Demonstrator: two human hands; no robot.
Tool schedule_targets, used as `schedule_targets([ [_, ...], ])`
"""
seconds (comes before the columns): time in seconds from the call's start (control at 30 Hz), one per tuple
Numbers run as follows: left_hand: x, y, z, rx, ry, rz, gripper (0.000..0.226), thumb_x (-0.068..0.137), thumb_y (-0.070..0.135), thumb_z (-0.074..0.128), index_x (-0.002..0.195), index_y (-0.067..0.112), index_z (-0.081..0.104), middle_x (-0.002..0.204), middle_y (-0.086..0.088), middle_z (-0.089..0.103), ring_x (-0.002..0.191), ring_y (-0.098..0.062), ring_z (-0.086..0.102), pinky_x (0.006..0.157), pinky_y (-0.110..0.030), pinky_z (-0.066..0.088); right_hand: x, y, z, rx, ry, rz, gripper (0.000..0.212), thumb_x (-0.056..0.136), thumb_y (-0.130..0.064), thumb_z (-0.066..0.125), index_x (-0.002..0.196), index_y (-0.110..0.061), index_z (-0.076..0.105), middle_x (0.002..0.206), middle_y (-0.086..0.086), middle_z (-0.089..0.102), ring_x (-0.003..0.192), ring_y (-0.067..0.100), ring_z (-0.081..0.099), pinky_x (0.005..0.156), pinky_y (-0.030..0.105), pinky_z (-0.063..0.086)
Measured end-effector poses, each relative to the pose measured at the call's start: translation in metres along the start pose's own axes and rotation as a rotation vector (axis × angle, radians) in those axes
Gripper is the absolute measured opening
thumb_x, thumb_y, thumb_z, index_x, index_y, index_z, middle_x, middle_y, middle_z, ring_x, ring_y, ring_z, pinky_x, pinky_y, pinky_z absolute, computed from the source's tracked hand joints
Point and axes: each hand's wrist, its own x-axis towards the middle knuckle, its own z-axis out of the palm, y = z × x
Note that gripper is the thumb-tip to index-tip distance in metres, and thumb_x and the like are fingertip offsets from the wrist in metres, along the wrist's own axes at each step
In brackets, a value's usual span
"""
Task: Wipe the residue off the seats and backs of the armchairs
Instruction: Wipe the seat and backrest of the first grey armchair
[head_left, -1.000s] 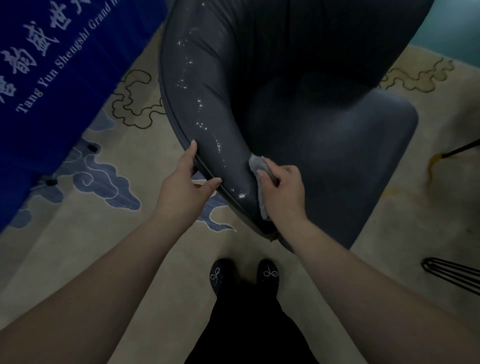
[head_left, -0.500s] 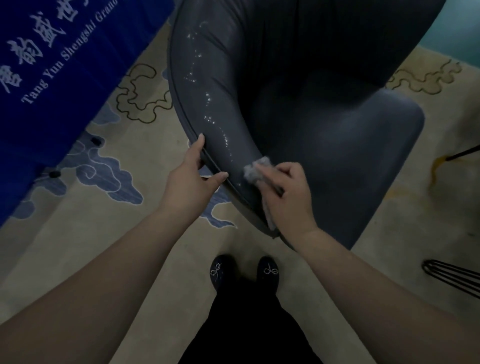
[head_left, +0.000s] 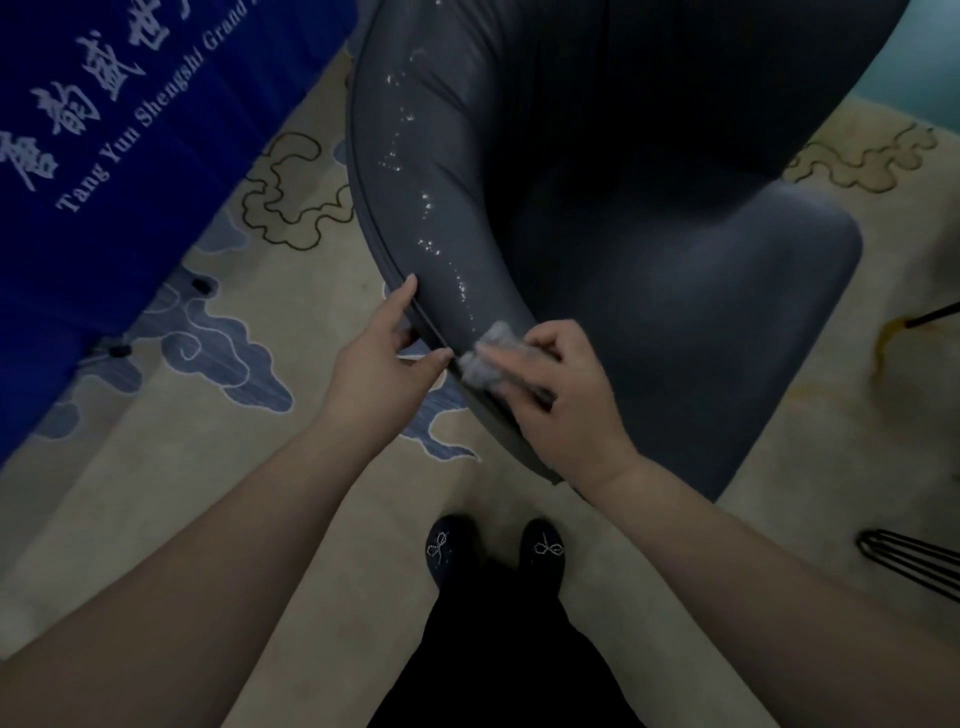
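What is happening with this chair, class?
A person stands over a dark armchair and wipes its curved back. The right hand grips a small grey cloth pressed against the back's lower edge. The left hand rests on the outer rim beside it, fingers straight, steadying the chair. A trail of shiny white residue runs up the back above the cloth, so that stretch is not yet wiped.

The blue cloth banner at the upper left carries white lettering. One line in Latin letters reads "Tang Yun Shengshi Grand", cut off by the frame's top edge. Above it runs a row of large white Chinese characters, only partly in view.
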Motion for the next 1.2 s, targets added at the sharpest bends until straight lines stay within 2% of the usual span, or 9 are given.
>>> schedule_targets([
  [0.07,0.001,0.000,-0.001,-0.043,0.009,-0.012,0.078,0.086,0.022,0.072,0.145,0.050,0.028,0.134,0.000,0.060,0.113,-0.007,0.062,0.095,-0.035,0.053,0.002,0.001,0.005,-0.052,-0.038,-0.070,0.039,0.079,0.000,0.071,0.113,-0.017,0.069,0.103,0.004,0.043,0.095,0.013,0.045,0.086,0.011,0.039],
  [0.2,0.002,0.003,-0.003,-0.088,0.016,-0.042,0.087,0.084,0.018,0.074,0.149,0.046,0.022,0.117,0.002,0.070,0.108,-0.007,0.065,0.095,-0.038,0.053,0.018,0.001,0.008,0.070,0.112,0.243,0.038,0.084,-0.001,0.066,0.115,-0.022,0.066,0.101,0.000,0.043,0.089,-0.004,0.045,0.082,0.004,0.037],
  [0.4,0.007,0.006,-0.009,-0.054,-0.009,-0.056,0.099,0.081,0.020,0.077,0.151,0.046,0.013,0.108,0.004,0.070,0.095,-0.005,0.069,0.092,-0.036,0.055,0.010,-0.001,0.007,-0.071,-0.049,-0.111,0.036,0.080,-0.003,0.070,0.114,-0.015,0.069,0.102,0.003,0.042,0.092,0.010,0.044,0.083,0.009,0.038],
  [0.53,0.012,0.005,-0.012,-0.054,-0.056,-0.066,0.103,0.081,0.023,0.078,0.153,0.042,0.007,0.117,0.003,0.070,0.100,-0.006,0.068,0.095,-0.038,0.053,0.034,0.000,0.017,0.060,0.083,0.255,0.035,0.087,-0.008,0.065,0.118,-0.025,0.065,0.099,-0.006,0.041,0.089,-0.008,0.045,0.080,0.002,0.037],
  [0.6,0.014,0.005,-0.013,-0.039,-0.077,-0.068,0.104,0.080,0.026,0.078,0.152,0.043,0.005,0.120,0.003,0.069,0.098,-0.006,0.068,0.095,-0.037,0.052,0.036,0.001,0.016,0.051,0.093,0.241,0.039,0.087,-0.007,0.065,0.120,-0.027,0.062,0.099,-0.006,0.042,0.090,-0.008,0.046,0.080,0.004,0.038],
  [0.73,0.018,0.004,-0.016,0.020,-0.084,-0.051,0.106,0.079,0.028,0.079,0.152,0.042,0.003,0.121,0.007,0.068,0.081,0.004,0.068,0.076,-0.014,0.049,0.033,-0.002,0.018,0.025,-0.007,0.068,0.036,0.083,-0.003,0.068,0.115,-0.019,0.068,0.099,-0.009,0.041,0.093,-0.007,0.046,0.083,0.005,0.038],
  [0.87,0.018,0.006,-0.015,0.006,-0.093,-0.036,0.113,0.073,0.026,0.084,0.153,0.039,0.004,0.128,0.002,0.064,0.080,0.006,0.068,0.062,0.001,0.042,0.065,-0.002,0.028,0.146,0.129,0.395,0.035,0.087,-0.010,0.066,0.114,-0.032,0.062,0.096,-0.011,0.042,0.086,-0.015,0.047,0.077,-0.002,0.035],
  [1.03,0.019,0.011,-0.017,0.019,-0.097,-0.004,0.123,0.070,0.027,0.086,0.152,0.043,-0.004,0.140,0.003,0.054,0.107,-0.014,0.066,0.094,-0.032,0.052,0.053,-0.002,0.027,0.023,0.025,0.065,0.041,0.082,0.000,0.068,0.116,-0.022,0.067,0.103,0.002,0.046,0.094,0.009,0.050,0.087,0.013,0.043],
  [1.2,0.023,0.010,-0.017,-0.009,-0.112,-0.019,0.125,0.070,0.025,0.086,0.149,0.049,-0.007,0.139,0.009,0.051,0.077,-0.003,0.071,0.088,-0.035,0.055,0.098,0.006,0.034,0.187,0.062,0.400,0.033,0.088,-0.011,0.065,0.116,-0.029,0.067,0.101,-0.007,0.044,0.089,-0.014,0.047,0.082,-0.002,0.035],
])
